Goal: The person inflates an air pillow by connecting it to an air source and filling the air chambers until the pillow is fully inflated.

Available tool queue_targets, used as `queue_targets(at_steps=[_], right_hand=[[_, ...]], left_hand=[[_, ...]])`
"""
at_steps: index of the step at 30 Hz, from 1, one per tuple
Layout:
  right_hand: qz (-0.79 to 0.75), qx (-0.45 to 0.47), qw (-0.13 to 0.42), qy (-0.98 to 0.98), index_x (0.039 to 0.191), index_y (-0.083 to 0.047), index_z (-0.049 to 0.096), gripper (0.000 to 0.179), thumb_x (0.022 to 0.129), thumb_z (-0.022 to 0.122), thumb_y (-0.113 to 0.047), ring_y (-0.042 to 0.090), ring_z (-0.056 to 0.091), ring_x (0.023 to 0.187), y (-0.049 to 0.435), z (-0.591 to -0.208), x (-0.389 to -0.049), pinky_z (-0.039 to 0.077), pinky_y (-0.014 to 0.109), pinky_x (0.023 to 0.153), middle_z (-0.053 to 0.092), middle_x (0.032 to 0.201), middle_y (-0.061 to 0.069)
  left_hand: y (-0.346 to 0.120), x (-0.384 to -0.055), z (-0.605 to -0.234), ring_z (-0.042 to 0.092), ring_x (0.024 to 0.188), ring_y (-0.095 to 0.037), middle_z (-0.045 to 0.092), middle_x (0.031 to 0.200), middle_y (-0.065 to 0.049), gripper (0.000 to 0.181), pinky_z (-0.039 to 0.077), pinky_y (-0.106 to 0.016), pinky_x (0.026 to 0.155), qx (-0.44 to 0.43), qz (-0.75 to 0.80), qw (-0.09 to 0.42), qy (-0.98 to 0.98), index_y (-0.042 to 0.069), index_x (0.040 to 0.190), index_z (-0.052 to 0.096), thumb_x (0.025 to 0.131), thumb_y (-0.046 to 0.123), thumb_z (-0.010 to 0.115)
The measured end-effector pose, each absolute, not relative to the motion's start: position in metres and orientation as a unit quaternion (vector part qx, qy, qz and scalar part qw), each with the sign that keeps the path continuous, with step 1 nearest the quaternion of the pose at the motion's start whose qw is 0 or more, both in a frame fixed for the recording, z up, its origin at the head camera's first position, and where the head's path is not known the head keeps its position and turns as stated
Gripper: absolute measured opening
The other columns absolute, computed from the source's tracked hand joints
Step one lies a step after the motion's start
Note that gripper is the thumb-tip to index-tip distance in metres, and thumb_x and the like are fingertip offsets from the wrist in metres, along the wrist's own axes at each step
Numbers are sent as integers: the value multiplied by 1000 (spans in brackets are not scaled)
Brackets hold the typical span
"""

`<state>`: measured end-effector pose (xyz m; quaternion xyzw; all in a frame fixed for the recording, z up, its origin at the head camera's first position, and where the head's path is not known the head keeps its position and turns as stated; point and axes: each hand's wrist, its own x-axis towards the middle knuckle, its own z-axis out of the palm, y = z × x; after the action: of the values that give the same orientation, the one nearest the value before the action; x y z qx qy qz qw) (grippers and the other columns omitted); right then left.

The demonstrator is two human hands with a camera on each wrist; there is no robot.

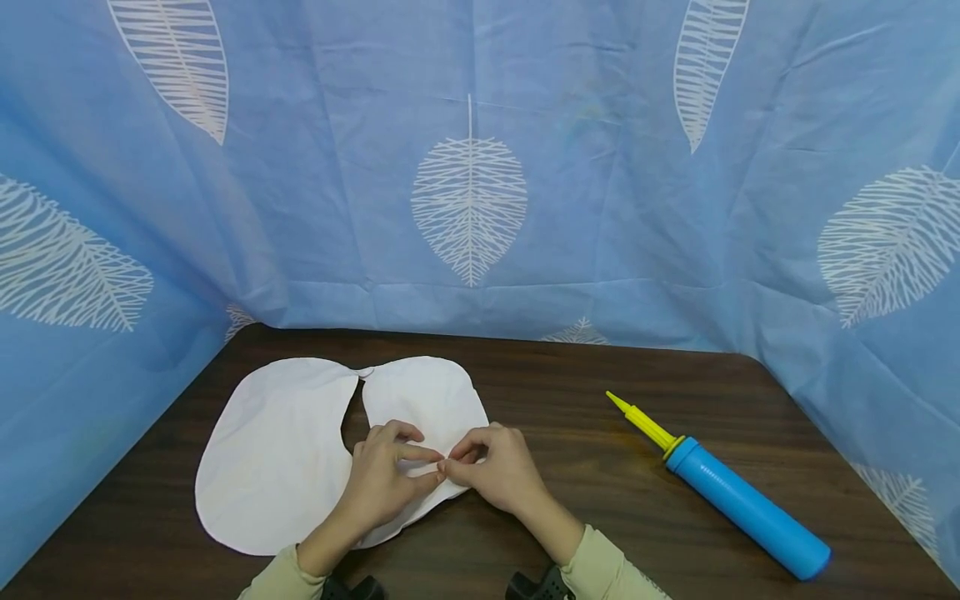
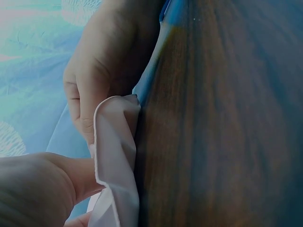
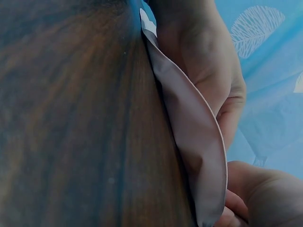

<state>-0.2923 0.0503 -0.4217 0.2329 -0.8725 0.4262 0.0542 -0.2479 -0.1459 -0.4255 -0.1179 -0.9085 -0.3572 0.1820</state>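
Note:
A limp white piece, shaped like a flat neck pillow, lies on the table with two rounded lobes around a dark gap. Over its right lobe, my left hand and right hand meet with thumbs and fingertips together. Both pinch a small spot on the surface; what exactly sits between the fingertips is hidden. In the left wrist view, the near edge of the white piece rises in folds off the wood. The right wrist view shows that raised edge curving along the table, with fingers behind it.
A blue hand pump with a yellow nozzle lies diagonally on the right of the dark wooden table. Blue cloth with white leaf prints hangs behind and at both sides.

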Motion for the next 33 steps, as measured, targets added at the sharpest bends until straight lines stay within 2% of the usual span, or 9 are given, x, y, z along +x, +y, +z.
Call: queue_targets(at_steps=[9, 16, 20, 24, 33], right_hand=[[428, 242, 45, -870, 81, -21, 84, 8, 89, 86, -22, 5, 60, 80, 52, -421, -291, 48, 23, 68, 73, 76, -11], [417, 230, 55, -878, 85, -17, 86, 13, 95, 77, -17, 8, 64, 83, 54, -418, -293, 50, 24, 73, 81, 90, -4], [426, 209, 43, -879, 91, -17, 87, 10, 96, 78, -20, 7, 60, 81, 55, -418, -293, 48, 24, 71, 80, 94, -2], [431, 191, 52, -881, 97, -20, 86, 9, 95, 78, -15, 7, 54, 79, 58, -420, -295, 45, 24, 69, 77, 92, -4], [406, 214, 62, -886, 98, -20, 85, 14, 95, 78, -8, 11, 50, 82, 57, -420, -294, 43, 25, 72, 75, 93, -5]], left_hand=[[-148, -248, -428, 59, 107, -28, 72, 110, -4, 13, 38, -46, 84, -120, -359, 186, -907, 21, 89, 89, 77, 22, 95], [-148, -249, -427, 61, 109, -30, 72, 111, -5, 12, 37, -45, 85, -118, -366, 187, -904, 19, 88, 89, 78, 19, 95], [-148, -250, -427, 61, 109, -30, 72, 111, -6, 12, 38, -46, 85, -121, -361, 188, -905, 18, 89, 89, 78, 18, 95], [-147, -251, -427, 60, 110, -29, 72, 113, -7, 13, 40, -49, 87, -119, -358, 181, -908, 18, 91, 89, 79, 19, 95], [-150, -249, -428, 60, 108, -31, 73, 113, -7, 15, 42, -53, 85, -127, -355, 191, -906, 21, 92, 90, 78, 22, 95]])
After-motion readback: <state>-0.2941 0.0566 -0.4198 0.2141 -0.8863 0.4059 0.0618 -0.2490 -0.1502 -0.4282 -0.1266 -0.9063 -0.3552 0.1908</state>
